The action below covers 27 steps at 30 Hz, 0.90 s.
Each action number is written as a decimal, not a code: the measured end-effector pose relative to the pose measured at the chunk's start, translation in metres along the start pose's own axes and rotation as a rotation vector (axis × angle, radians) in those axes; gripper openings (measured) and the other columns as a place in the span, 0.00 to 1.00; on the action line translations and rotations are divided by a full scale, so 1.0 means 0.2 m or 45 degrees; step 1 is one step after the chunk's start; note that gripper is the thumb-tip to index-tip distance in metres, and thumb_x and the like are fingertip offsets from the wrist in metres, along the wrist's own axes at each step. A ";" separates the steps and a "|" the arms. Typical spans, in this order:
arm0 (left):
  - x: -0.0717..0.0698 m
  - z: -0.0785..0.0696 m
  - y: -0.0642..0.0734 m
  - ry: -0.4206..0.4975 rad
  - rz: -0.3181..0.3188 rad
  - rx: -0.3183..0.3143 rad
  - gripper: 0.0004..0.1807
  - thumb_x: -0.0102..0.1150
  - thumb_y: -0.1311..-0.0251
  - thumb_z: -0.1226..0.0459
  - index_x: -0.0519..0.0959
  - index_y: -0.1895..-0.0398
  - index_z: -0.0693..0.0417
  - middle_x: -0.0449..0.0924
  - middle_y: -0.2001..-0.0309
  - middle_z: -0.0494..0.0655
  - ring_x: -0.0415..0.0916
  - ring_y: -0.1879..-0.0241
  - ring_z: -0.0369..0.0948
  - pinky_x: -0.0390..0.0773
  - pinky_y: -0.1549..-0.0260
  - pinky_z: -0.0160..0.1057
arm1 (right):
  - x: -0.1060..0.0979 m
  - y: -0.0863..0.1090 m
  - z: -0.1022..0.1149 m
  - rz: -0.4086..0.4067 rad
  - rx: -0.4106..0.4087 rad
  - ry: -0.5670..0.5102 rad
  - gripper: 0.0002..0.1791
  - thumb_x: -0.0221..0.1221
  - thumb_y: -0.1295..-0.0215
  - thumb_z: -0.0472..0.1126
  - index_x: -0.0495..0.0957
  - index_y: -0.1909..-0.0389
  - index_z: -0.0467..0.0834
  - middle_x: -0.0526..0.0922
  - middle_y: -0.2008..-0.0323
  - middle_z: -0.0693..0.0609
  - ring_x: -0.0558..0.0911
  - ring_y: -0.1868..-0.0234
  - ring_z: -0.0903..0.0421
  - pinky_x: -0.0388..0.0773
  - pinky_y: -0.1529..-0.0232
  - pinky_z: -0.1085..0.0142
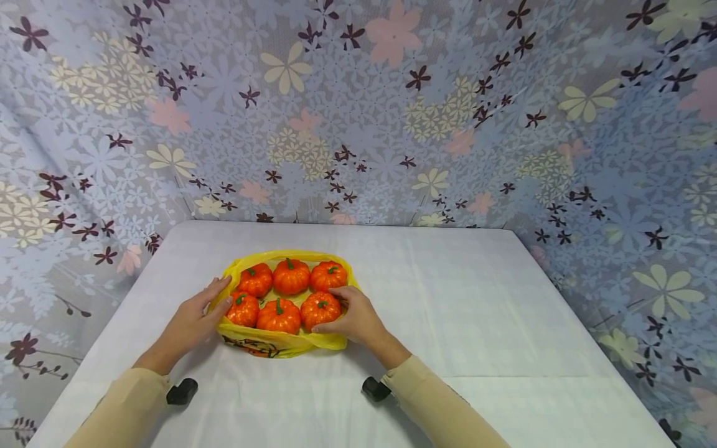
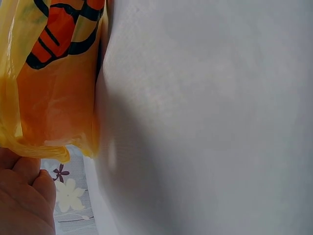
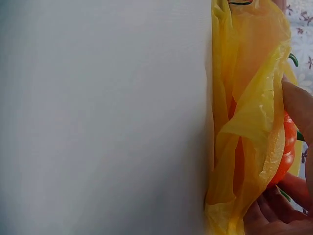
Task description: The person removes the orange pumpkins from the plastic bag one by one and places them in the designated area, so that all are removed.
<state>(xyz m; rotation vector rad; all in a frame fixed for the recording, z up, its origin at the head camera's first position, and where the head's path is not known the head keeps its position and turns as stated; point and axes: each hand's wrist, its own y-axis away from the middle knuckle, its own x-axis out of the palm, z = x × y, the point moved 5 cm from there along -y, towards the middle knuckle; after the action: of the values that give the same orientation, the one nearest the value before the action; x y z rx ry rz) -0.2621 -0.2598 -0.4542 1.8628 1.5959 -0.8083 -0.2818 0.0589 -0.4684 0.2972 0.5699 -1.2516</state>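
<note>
Several small orange-red decorative pumpkins (image 1: 279, 316) with green stems sit in two rows of three inside a yellow plastic bag (image 1: 269, 346). The bag lies with its mouth spread wide, and its front side bears a dark and orange print. My right hand (image 1: 361, 316) reaches over the bag's right rim and grips the front right pumpkin (image 1: 321, 310) between thumb and fingers; the right wrist view shows this pumpkin (image 3: 288, 152) partly behind the bag. Along the bag's left side, my left hand (image 1: 193, 320) rests with extended fingers, its thumb beside the front left pumpkin (image 1: 243, 309).
The bag stands on a table with a white cloth (image 1: 476, 298), left of the middle. A flowered curtain (image 1: 358, 112) hangs behind and around the table. Dark wrist-camera pieces (image 1: 182, 392) show below both wrists.
</note>
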 end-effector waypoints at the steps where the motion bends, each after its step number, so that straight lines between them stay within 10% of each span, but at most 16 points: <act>1: 0.00 0.00 0.00 -0.001 0.003 -0.004 0.40 0.44 0.26 0.41 0.54 0.20 0.53 0.45 0.22 0.65 0.43 0.24 0.64 0.48 0.32 0.70 | 0.00 0.00 0.00 -0.001 -0.005 0.003 0.47 0.82 0.58 0.50 0.76 0.37 0.37 0.77 0.40 0.46 0.76 0.39 0.49 0.75 0.37 0.56; 27: 0.01 0.00 -0.02 -0.013 -0.008 -0.034 0.44 0.42 0.25 0.40 0.49 0.20 0.59 0.43 0.22 0.66 0.42 0.24 0.64 0.48 0.31 0.67 | -0.02 0.01 0.00 -0.081 -0.091 -0.126 0.42 0.82 0.56 0.48 0.78 0.39 0.38 0.77 0.42 0.46 0.77 0.40 0.49 0.76 0.38 0.58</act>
<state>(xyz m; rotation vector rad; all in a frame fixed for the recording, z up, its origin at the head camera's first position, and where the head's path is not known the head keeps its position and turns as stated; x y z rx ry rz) -0.2659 -0.2587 -0.4557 1.8332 1.5994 -0.7937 -0.2813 0.0633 -0.4659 0.1577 0.5414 -1.2967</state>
